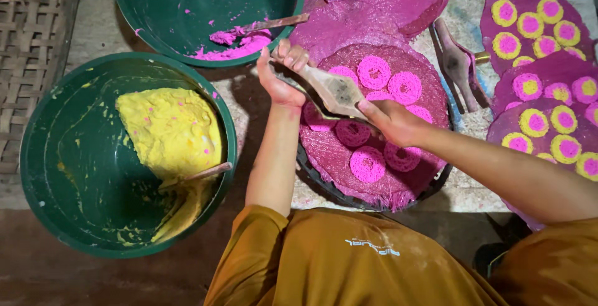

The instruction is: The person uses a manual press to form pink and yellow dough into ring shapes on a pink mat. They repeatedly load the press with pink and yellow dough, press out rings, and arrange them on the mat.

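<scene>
while both grip it, the wooden press (336, 91) spans from left hand (281, 75) to right hand (393, 122) above pink discs (374, 72).

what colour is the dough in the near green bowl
Yellow dough with a few pink flecks, in the bowl; the head view shows it clearly.

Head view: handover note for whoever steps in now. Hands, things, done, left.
Left hand and right hand both grip the wooden press, held over the round pink mat.
Done: about nine pink noodle discs lie on that mat; finished pink-and-yellow discs sit on mats at right.
Yellow dough fills part of the near green basin, with a stick in it; the far green basin holds only a little pink dough.
Left: the discs on this mat show no yellow. A spare press lies beside the mat.
</scene>
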